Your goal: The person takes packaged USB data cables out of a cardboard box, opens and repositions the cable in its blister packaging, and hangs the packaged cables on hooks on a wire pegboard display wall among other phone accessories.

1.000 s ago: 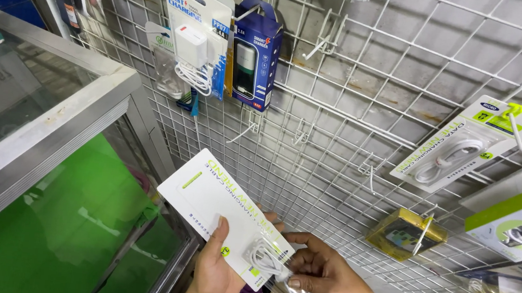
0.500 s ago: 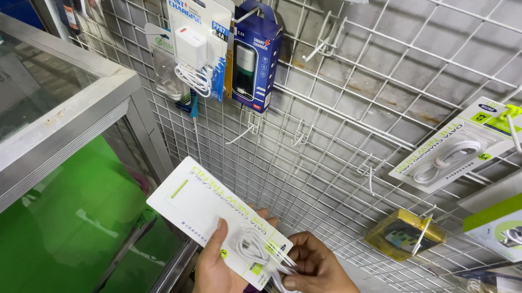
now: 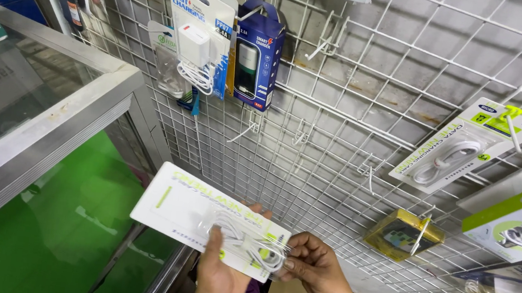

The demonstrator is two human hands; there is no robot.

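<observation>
Two hands hold one flat pack low in the picture. The left hand [image 3: 221, 278] is under the cable pack [image 3: 211, 220], with its thumb on top and its fingers closed around the near edge. The right hand [image 3: 319, 272] pinches the right end of the pack with closed fingers. The pack is white with a clear window, and a coiled white cable shows inside. It lies almost flat and tilts a little, in front of the wire rack [image 3: 352, 143]. On the rack hang a white charger pack [image 3: 197, 43], a blue box [image 3: 256, 55], another cable pack [image 3: 461, 148] and a small yellow box [image 3: 403, 234]. A glass case [image 3: 38, 116] with a metal edge stands at the left.
</observation>
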